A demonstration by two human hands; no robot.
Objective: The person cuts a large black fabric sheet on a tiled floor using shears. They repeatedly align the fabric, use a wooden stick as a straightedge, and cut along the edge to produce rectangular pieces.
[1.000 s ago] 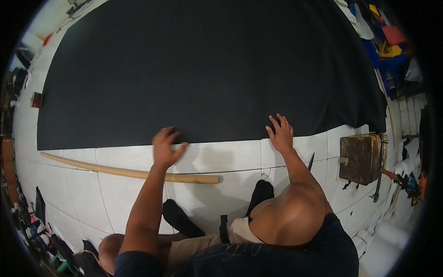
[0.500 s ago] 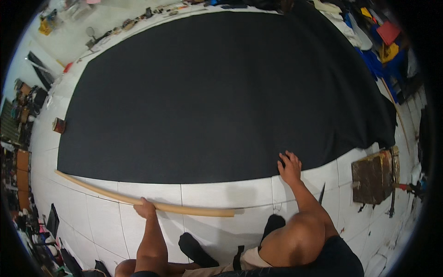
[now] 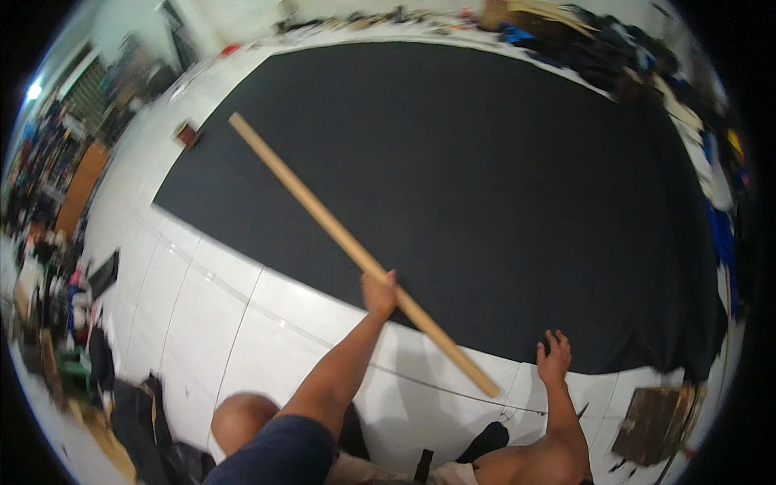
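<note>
A large black sheet of fabric or leather-like material (image 3: 453, 178) lies spread over the white tiled floor. My left hand (image 3: 380, 293) is closed around a long tan pole (image 3: 323, 217); whether it is wood or a cardboard tube I cannot tell. The pole slants across the sheet, its far end over the left part and its near end beyond the near edge. My right hand (image 3: 554, 358) is at the sheet's near edge on the right, fingers apart and holding nothing.
A small reddish-brown can (image 3: 187, 134) stands by the sheet's left edge. A worn brown wooden block or box (image 3: 653, 424) is at the near right. Clutter lines the left side, and heaped cloth (image 3: 566, 32) lies at the far right. The sheet is rumpled on its right side.
My left hand has lifted the pole from beside the near edge and swung it forward and right, over the sheet. The view has turned; my right hand stays near the sheet's edge.
</note>
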